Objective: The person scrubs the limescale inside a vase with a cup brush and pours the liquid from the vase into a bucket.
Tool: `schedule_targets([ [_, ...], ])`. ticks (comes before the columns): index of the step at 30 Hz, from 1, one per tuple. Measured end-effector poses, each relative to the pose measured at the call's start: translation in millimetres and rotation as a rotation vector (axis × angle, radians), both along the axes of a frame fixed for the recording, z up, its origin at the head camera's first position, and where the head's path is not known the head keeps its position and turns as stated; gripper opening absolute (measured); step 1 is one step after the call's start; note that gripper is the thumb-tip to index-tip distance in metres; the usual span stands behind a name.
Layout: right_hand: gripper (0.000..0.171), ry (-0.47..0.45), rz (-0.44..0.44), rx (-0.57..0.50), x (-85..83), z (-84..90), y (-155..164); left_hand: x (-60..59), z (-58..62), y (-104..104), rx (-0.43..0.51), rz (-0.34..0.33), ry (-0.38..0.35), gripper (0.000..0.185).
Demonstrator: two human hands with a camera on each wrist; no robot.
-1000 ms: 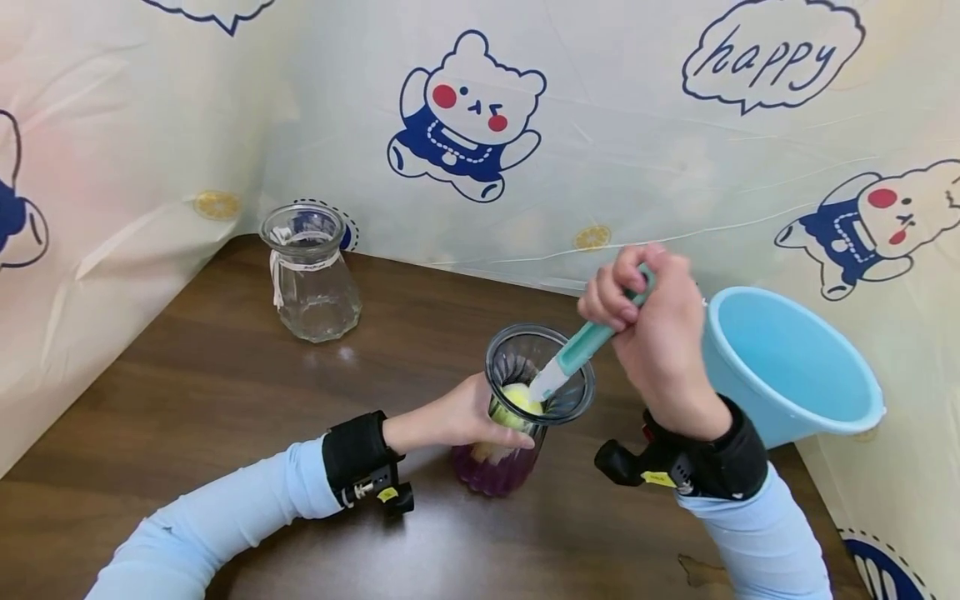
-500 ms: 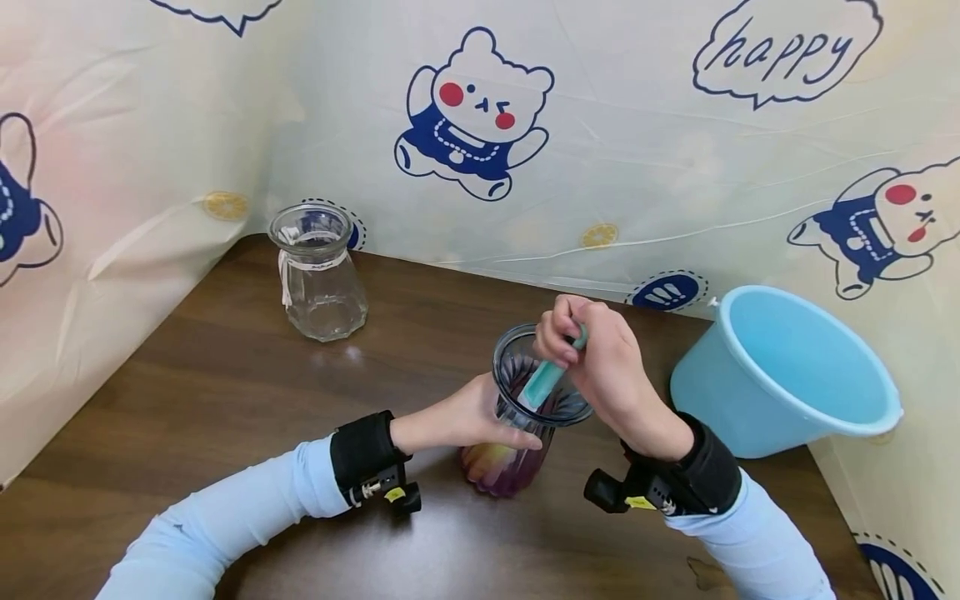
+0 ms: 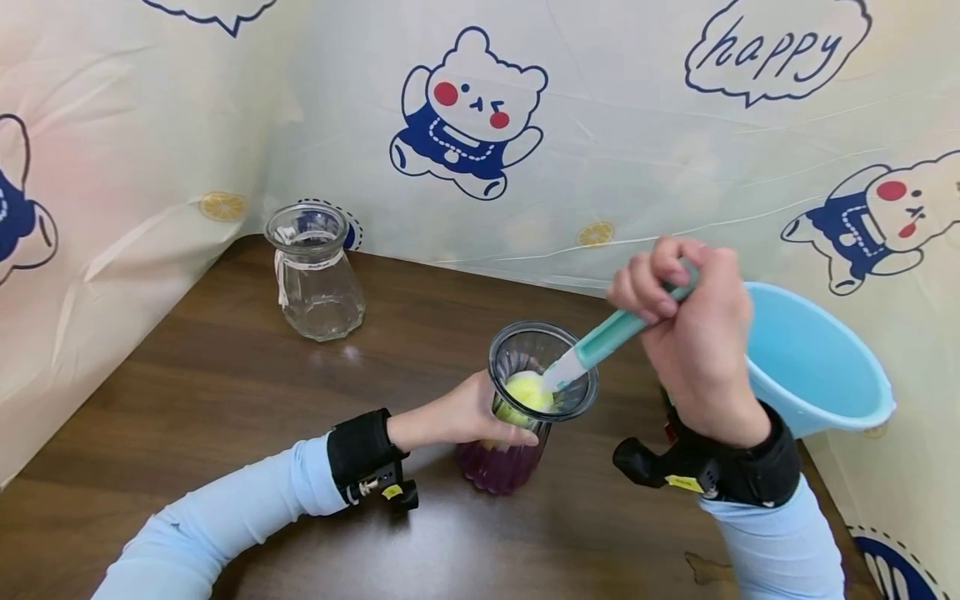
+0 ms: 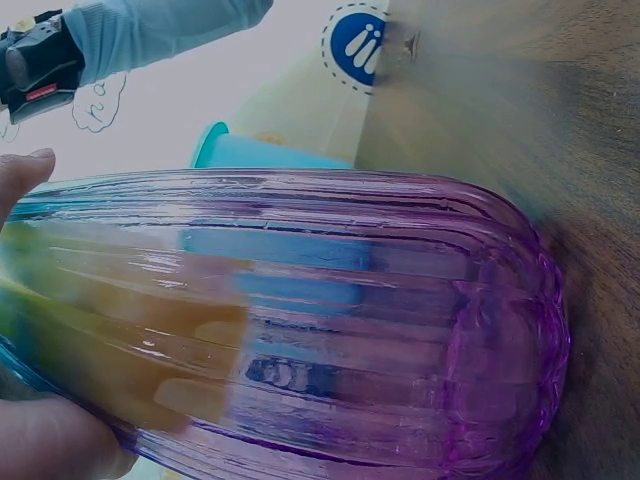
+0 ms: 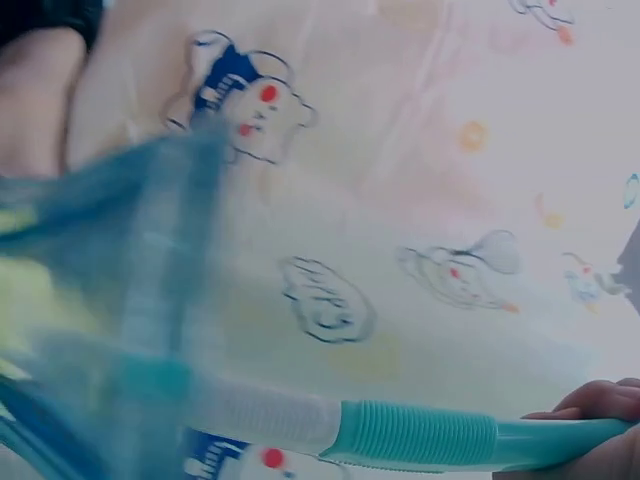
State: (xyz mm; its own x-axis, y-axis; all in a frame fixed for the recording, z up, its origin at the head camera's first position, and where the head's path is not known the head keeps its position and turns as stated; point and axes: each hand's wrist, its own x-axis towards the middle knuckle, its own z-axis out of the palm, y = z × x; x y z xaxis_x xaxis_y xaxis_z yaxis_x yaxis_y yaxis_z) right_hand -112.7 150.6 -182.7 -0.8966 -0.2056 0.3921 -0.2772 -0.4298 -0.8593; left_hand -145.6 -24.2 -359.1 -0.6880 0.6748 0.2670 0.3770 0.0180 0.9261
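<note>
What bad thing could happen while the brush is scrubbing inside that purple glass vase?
The purple vase is glass and only the left hand steadies it, so a hard push from the brush in the right hand might tip it. The right hand works close to the blue bucket and could bump it.

Purple vase [image 4: 330,330] fills the left wrist view, its rim cut off at the left edge. Left hand [image 3: 457,414] fingers hidden behind the vase. Brush [image 5: 400,432] head (yellow sponge) blurred in the right wrist view. Blue bucket [image 3: 817,367] partly behind right hand [image 3: 693,325].
</note>
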Motion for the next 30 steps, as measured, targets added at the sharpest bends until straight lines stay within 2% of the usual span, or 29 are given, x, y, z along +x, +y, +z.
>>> schedule_targets([
  [6,0.034,0.01,-0.027,-0.071,3.1,2.4,8,-0.5,-0.7,1,0.008,-0.02,-0.023,0.07],
  [13,0.031,0.163,-0.1,0.01,7.8,-1.4,-2,-0.6,-0.8,1,0.017,-0.016,-0.003,0.068],
  [17,0.025,0.253,-0.049,0.033,6.9,-7.6,-7,-0.8,-0.5,0,0.019,-0.007,0.014,0.066],
  [21,0.024,0.293,0.003,0.066,4.4,-14.8,-12,-0.8,-0.3,-1,0.024,-0.006,0.016,0.066],
  [30,0.024,0.461,-0.047,0.253,-5.4,-44.1,-25,0.3,-0.1,-2,-0.017,0.006,0.019,0.063],
])
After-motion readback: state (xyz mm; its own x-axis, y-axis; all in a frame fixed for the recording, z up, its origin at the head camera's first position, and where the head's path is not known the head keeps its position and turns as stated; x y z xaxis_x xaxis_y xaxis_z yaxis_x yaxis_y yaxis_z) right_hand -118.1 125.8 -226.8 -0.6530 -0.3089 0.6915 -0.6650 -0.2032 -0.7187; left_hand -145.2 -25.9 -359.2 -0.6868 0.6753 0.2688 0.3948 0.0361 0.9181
